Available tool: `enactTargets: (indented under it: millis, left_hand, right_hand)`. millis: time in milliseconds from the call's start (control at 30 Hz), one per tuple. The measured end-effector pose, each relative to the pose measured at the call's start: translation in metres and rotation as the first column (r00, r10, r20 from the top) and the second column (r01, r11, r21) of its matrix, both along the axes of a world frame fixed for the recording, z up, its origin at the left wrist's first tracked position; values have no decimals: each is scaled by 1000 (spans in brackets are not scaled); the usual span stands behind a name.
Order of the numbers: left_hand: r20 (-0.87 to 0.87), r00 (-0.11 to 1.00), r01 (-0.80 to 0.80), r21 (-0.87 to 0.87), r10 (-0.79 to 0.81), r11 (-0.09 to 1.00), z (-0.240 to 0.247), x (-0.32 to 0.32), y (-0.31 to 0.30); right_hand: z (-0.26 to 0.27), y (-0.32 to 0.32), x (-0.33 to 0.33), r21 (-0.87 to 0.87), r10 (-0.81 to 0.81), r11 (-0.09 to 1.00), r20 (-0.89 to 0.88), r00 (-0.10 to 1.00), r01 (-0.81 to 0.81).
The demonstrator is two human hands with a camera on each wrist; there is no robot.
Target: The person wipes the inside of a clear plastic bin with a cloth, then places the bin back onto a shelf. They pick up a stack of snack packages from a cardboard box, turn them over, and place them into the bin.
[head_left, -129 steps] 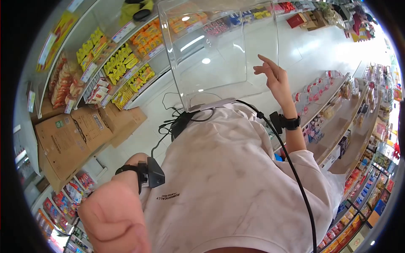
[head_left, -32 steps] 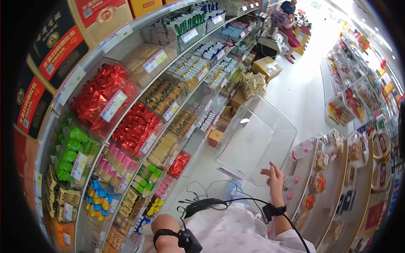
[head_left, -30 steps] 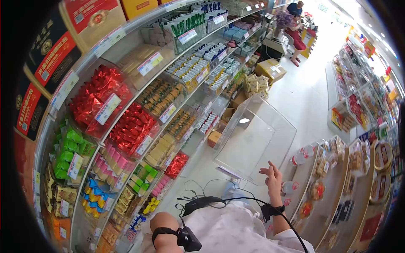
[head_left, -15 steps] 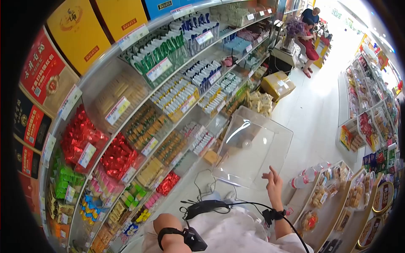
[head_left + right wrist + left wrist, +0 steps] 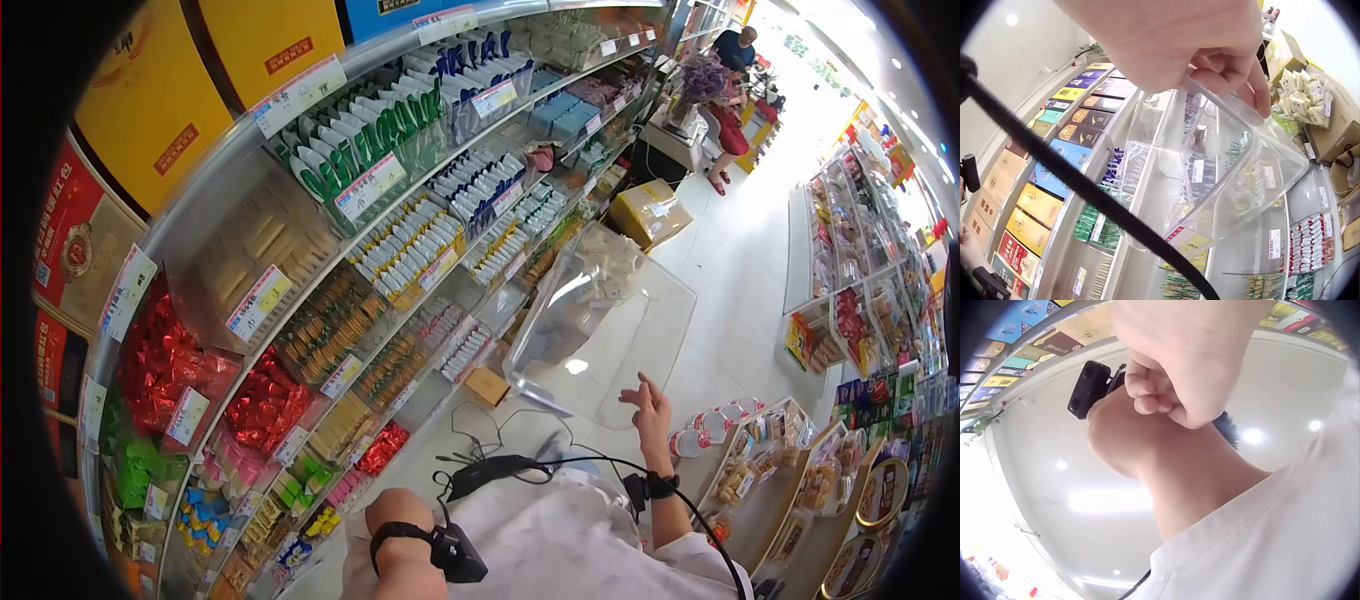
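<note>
A clear plastic bin (image 5: 532,352), held tilted in front of my body, shows no contents. My right hand (image 5: 650,412) grips its near right edge; in the right wrist view, curled fingers (image 5: 1225,78) wrap its rim. A yellow and red label (image 5: 1186,241) sits on the bin's lower side. My left arm (image 5: 400,520) is bent up, and its hand lies below the head view. In the left wrist view, the left hand (image 5: 1185,369) is raised close to the chin and neck, with fingers curled inward and nothing visible in them.
Shelves of packaged snacks (image 5: 400,235) run along the left. Low wooden shelving (image 5: 760,490) with bottles (image 5: 712,425) stands at right. Ahead are a yellow carton (image 5: 650,212) and a counter with seated people (image 5: 728,130). A cable (image 5: 610,460) crosses my front.
The head view has risen from floor and shirt to the aisle. Over the last second, left shelf goods shift down and left, and yellow boxes enter. The right hand keeps gripping the bin.
</note>
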State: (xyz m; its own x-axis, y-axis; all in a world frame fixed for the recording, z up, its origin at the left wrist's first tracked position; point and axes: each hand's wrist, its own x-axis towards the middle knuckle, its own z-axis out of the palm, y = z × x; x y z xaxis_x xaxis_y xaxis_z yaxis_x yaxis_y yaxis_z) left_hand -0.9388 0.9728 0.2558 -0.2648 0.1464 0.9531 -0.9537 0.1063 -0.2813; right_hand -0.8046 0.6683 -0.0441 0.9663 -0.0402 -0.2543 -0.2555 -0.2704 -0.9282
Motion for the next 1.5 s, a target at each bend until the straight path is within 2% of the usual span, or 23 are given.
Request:
enactTargets:
  millis: [133, 267, 367, 500, 700, 767, 800, 900, 1000, 1200, 1400, 1500]
  left_hand:
    - [-21, 1000, 3, 7, -3, 1000, 7, 37, -22]
    - [62, 961, -272, 21, 270, 962, -2, 88, -69]
    - [-17, 829, -558, 53, 559, 828, -5, 128, -117]
    - [-131, 798, -580, 104, 589, 808, 3, 182, -175]
    - [-165, 854, -472, 156, 494, 868, 9, 222, -218]
    - [-134, 898, -406, 111, 419, 907, 10, 221, -219]
    - [-119, 919, -367, 86, 375, 926, 10, 219, -219]
    - [-61, 905, -420, 29, 421, 907, 7, 212, -221]
    - [-120, 851, -504, 83, 511, 859, 6, 196, -218]
    - [-155, 839, -521, 50, 522, 852, -3, 158, -198]
    - [-180, 891, -427, -17, 417, 904, -16, 141, -183]
    - [-71, 918, -397, -117, 391, 911, -17, 142, -178]
  right_hand:
    - [5, -9, 56, 41, 56, 998, 11, 998, -57]
    - [-4, -30, 126, 140, 138, 981, 2, 990, -137]
    - [-11, -53, 180, 127, 233, 964, 16, 972, -233]
    - [-9, -87, 241, 87, 323, 942, 19, 946, -323]
    - [-9, -114, 291, 10, 356, 934, 48, 933, -357]
    - [-10, -123, 300, -5, 366, 931, 58, 929, -366]
    - [-10, -123, 301, -5, 367, 930, 55, 929, -367]
    - [-3, -121, 297, -3, 344, 939, 19, 939, -344]
    - [5, -119, 288, 18, 365, 931, 5, 931, -365]
    - [17, -113, 272, 33, 357, 933, 23, 934, -357]
    - [26, -109, 251, 17, 337, 941, 29, 941, -337]
    - [29, -117, 248, -20, 344, 939, 28, 938, -344]
